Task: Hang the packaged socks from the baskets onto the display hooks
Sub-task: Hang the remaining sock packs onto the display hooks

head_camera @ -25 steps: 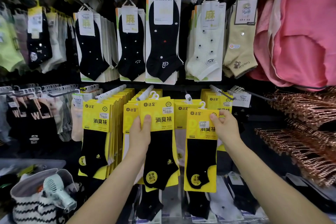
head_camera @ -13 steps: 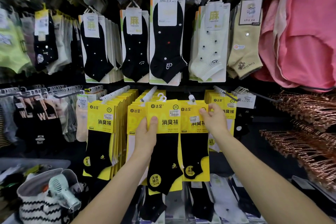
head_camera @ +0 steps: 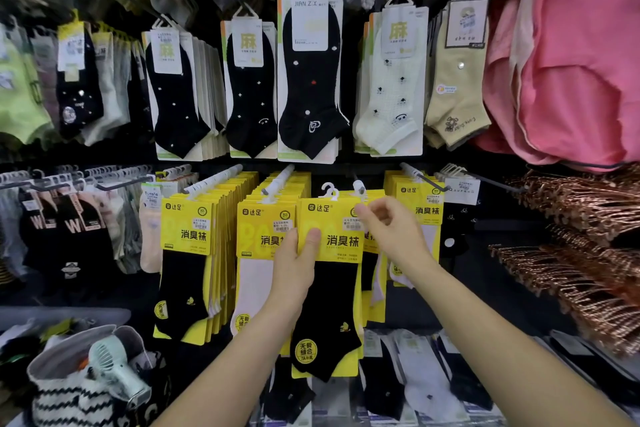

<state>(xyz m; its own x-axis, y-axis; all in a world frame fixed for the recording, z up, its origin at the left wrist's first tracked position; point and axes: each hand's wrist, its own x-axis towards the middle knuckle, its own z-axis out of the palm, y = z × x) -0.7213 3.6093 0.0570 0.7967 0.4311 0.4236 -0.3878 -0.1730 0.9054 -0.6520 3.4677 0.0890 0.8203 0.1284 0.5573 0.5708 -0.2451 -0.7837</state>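
Observation:
A yellow-carded pack of black socks [head_camera: 330, 291] is held up in front of the lower row of display hooks. My left hand [head_camera: 298, 267] grips its left edge, thumb on the card's front. Its white plastic hanger [head_camera: 329, 191] sits just left of a short display hook [head_camera: 360, 188]. My right hand [head_camera: 391, 232] has curled, blurred fingers, and its thumb and fingertips seem to pinch the card's top right corner. Another yellow pack [head_camera: 374, 288] hangs behind, mostly hidden. Full hooks of the same packs hang to the left [head_camera: 187, 246] and right [head_camera: 420, 215].
Carded socks [head_camera: 308, 80] hang on the upper row. Pink garments [head_camera: 575, 62] fill the top right, with copper-coloured hangers [head_camera: 571, 253] below them. A basket [head_camera: 55, 357] at lower left holds striped fabric and a pale green hand fan [head_camera: 114, 367]. More socks [head_camera: 415, 378] lie on the shelf below.
The pack my right hand carried now hangs on the short hook. My left hand moved its pack right, over that one. My right hand's fingers shifted to the front pack's top corner.

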